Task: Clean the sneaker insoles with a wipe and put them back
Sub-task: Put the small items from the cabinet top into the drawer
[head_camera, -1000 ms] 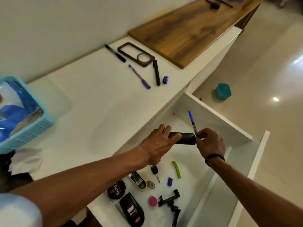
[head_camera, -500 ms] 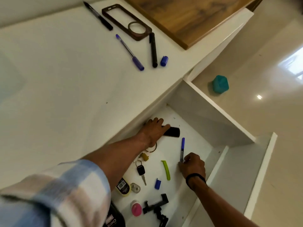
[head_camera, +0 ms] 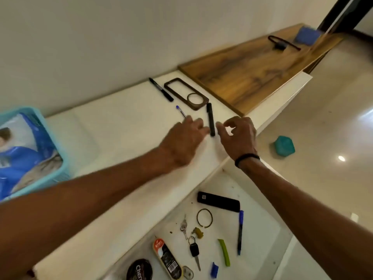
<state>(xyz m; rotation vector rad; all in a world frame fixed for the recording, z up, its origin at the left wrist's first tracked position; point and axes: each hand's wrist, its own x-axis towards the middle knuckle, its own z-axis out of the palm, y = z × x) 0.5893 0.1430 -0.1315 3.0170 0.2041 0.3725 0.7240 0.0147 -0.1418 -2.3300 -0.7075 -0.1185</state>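
While our left hand (head_camera: 182,144) and right hand (head_camera: 238,136) reach the black marker (head_camera: 210,119) on the counter (head_camera: 113,138), fingers loosely curled and seemingly holding nothing, no insole or wipe shows — we should clear pens quickly — into the drawer (head_camera: 260,235).

Soft, even daylight; the glossy floor (head_camera: 333,122) at right carries bright glare spots. Both hands are motion-blurred at center. Wide-angle bending curves the table (head_camera: 113,134) edge, and fine detail is smeared.
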